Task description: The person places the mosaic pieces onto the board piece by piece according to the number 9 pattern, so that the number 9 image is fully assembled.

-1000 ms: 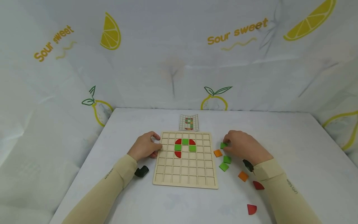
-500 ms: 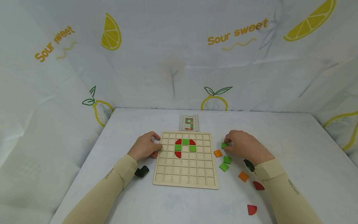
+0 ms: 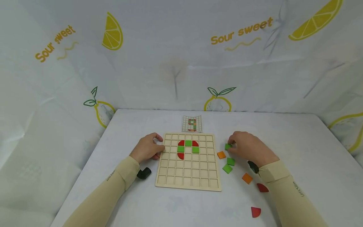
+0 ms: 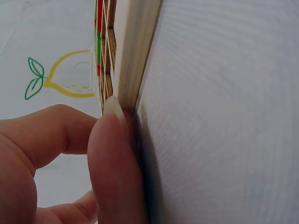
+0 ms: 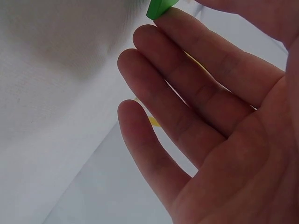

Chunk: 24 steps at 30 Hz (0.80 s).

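A pale wooden grid board [image 3: 187, 174] lies mid-table, with red quarter-circle and green square tiles set in its upper cells. My left hand [image 3: 146, 147] grips the board's left edge; in the left wrist view the thumb [image 4: 113, 154] is right at the rim with a bent finger behind it. To the right of the board, my right hand [image 3: 246, 147] pinches a green square tile [image 3: 228, 147] between thumb and forefinger. In the right wrist view the green tile [image 5: 160, 7] shows at the forefinger's tip, and the other fingers extend loosely.
Beside the board lie an orange tile [image 3: 221, 154], two green tiles [image 3: 227, 168], another orange tile [image 3: 247, 178] and two red quarter-circles [image 3: 256, 212]. A printed pattern card [image 3: 192, 124] lies behind the board. Black objects [image 3: 144, 173] sit near both wrists.
My right hand has shifted very slightly right with the green tile at its fingertips. The left hand and the board stay where they were.
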Available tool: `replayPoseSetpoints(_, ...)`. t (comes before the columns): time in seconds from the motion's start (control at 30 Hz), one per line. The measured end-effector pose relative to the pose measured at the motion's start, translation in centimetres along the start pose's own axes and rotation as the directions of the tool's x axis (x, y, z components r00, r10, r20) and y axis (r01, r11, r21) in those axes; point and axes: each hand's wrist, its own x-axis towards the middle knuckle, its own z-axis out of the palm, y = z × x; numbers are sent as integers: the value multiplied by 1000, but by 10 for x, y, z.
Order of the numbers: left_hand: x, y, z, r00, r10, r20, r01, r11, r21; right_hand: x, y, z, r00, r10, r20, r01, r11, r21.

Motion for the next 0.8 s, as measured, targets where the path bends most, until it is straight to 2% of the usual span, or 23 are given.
replayPoseSetpoints(0.8, 1, 0, 1, 1000, -4, -6, 4, 1000, -1, 0, -2, -2, 999, 25, 33, -26, 999, 29)
